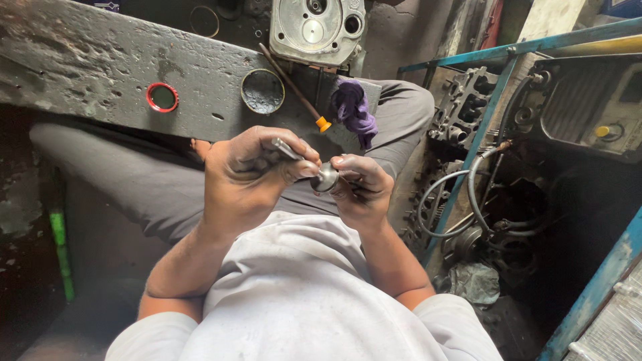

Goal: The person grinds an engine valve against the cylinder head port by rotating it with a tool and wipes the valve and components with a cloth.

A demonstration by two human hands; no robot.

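My left hand (pixel 247 177) is closed around the thin metal stem of an engine valve (pixel 325 178), held over my lap. The valve's round shiny head points toward my right hand (pixel 361 190), whose thumb and fingers pinch and touch that head. Both hands are grimy and meet in front of my white shirt. Most of the stem is hidden inside my left fist; only a short end shows above the knuckles.
A worn dark workbench (pixel 100 67) lies ahead with a red-rimmed tin lid (pixel 162 97), a round tin of dark paste (pixel 262 91), a wooden stick with an orange tip (pixel 294 90) and a purple rag (pixel 354 110). An aluminium cylinder head (pixel 317 30) sits beyond. Engine parts and hoses (pixel 468 194) crowd the right.
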